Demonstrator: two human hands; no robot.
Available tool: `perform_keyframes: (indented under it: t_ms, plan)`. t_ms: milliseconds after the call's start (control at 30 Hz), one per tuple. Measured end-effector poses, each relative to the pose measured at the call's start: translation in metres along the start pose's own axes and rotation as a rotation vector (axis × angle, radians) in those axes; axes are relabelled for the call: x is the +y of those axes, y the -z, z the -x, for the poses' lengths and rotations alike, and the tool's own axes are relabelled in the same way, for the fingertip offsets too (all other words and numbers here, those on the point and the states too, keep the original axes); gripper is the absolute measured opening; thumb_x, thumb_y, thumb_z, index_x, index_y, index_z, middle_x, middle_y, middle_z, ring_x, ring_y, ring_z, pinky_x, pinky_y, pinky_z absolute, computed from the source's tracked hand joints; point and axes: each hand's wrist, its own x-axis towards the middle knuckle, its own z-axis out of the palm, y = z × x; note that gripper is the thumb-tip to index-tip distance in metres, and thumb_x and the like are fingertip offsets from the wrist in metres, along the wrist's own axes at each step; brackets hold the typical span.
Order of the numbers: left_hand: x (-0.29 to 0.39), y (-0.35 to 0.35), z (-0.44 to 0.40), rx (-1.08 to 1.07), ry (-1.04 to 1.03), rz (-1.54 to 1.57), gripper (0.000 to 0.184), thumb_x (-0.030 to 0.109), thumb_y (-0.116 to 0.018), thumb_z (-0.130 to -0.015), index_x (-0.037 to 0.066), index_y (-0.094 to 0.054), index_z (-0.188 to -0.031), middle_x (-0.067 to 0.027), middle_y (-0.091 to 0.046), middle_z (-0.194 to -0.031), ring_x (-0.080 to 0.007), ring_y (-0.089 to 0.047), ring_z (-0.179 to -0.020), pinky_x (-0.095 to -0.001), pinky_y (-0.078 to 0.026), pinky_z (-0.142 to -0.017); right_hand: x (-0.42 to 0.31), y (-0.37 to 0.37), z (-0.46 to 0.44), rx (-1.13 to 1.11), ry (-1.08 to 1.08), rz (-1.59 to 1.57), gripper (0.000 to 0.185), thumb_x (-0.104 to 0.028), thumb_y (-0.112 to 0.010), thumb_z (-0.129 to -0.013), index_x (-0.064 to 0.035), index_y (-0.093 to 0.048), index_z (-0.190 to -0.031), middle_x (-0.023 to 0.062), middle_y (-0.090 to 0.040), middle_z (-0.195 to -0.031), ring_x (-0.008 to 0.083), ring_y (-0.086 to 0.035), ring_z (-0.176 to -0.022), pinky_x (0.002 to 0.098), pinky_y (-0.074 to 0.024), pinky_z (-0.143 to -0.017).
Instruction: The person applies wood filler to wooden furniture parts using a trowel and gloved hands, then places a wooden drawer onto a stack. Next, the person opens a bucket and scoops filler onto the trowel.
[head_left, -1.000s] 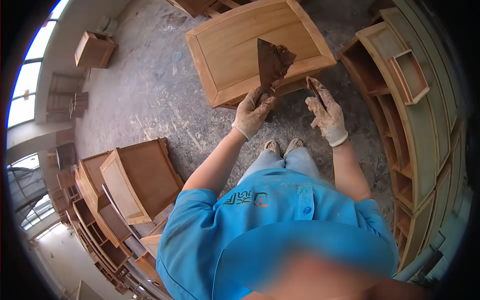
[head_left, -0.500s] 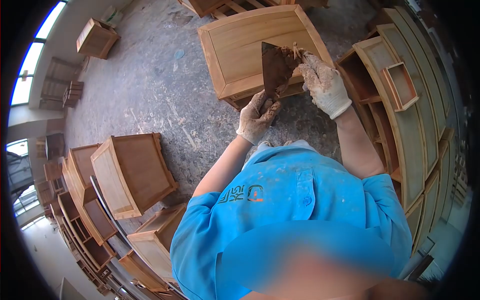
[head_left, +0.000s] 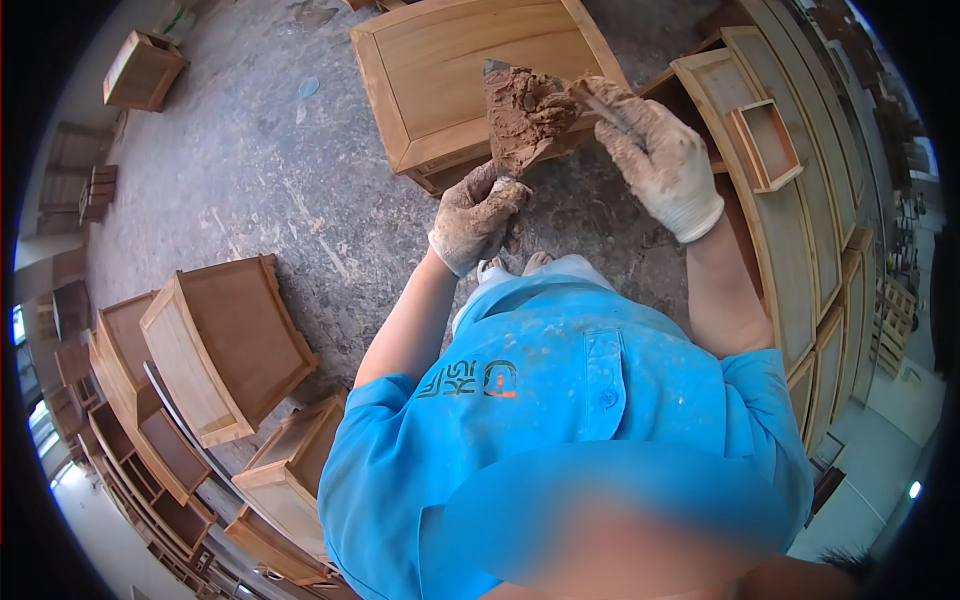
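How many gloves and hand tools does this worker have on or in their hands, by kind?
White gloves, smeared brown: 2
Broad scraper, in the left hand: 1
Thin tool, in the right hand: 1
Total: 4

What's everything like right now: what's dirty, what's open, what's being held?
Left hand: gloved and smeared, closed on the putty knife
Putty knife: held, loaded with brown putty
Right hand: gloved and smeared, closed on a thin tool
Thin tool: held
Shallow wooden box: open-topped
Blue shirt: pale-spotted
Floor: stained
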Motion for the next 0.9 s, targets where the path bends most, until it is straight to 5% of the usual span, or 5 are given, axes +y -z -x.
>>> perform_keyframes:
  t_ms: [200,367,533,867,900]
  plan:
    - [0.004,-0.007,0.006,-0.041,0.07,-0.154,0.022,0.009,-0.061,-0.089,0.003,-0.059,-0.109,-0.0043,-0.06,-0.071,-0.0112,-0.053,-0.048,-0.0221,-0.04,-0.039,0.0,-0.006,0.013,-0.004,-0.347,-0.335,0.034,-0.011,-0.062,-0.087,-0.0152,-0.065,-0.12,0.0122,-0.069,-0.106,0.0227,-0.067,-0.074,0.0309,-0.054,-0.067]
    - [-0.006,-0.012,0.015,-0.04,0.025,-0.249,0.023,0.008,-0.063,-0.088,0.002,-0.06,-0.109,-0.0029,-0.059,-0.07,-0.0104,-0.052,-0.047,-0.0203,-0.039,-0.039,-0.017,-0.027,0.026,-0.209,-0.113,0.045,0.036,-0.005,-0.061,-0.089,-0.0008,-0.059,-0.125,0.01,-0.066,-0.114,0.0154,-0.064,-0.082,0.0249,-0.0516,-0.072]
    - [-0.004,-0.006,0.03,-0.003,0.07,-0.181,0.022,0.008,-0.064,-0.087,0.002,-0.06,-0.109,-0.002,-0.058,-0.069,-0.01,-0.052,-0.047,-0.0191,-0.038,-0.04,-0.007,-0.003,0.028,-0.044,0.006,-0.197,0.037,-0.004,-0.059,-0.09,0.0002,-0.056,-0.127,0.0103,-0.066,-0.114,0.0153,-0.064,-0.083,0.0244,-0.0511,-0.072]
    - [0.013,-0.008,0.046,0.048,0.152,-0.204,0.02,0.011,-0.061,-0.089,0.002,-0.06,-0.107,-0.0042,-0.06,-0.072,-0.0102,-0.052,-0.047,-0.0196,-0.038,-0.038,-0.021,-0.023,0.047,-0.136,-0.536,-0.221,0.035,-0.003,-0.061,-0.086,0.0014,-0.06,-0.121,0.0145,-0.068,-0.11,0.0225,-0.068,-0.09,0.0296,-0.0549,-0.075]
    - [0.012,-0.008,0.046,0.04,0.152,-0.178,0.02,0.011,-0.061,-0.09,0.002,-0.06,-0.107,-0.0046,-0.061,-0.073,-0.0102,-0.053,-0.048,-0.0199,-0.039,-0.038,-0.019,-0.03,0.05,-0.089,-0.418,-0.221,0.035,-0.002,-0.06,-0.087,0.0016,-0.059,-0.121,0.0142,-0.067,-0.113,0.0218,-0.068,-0.091,0.0285,-0.0541,-0.077]
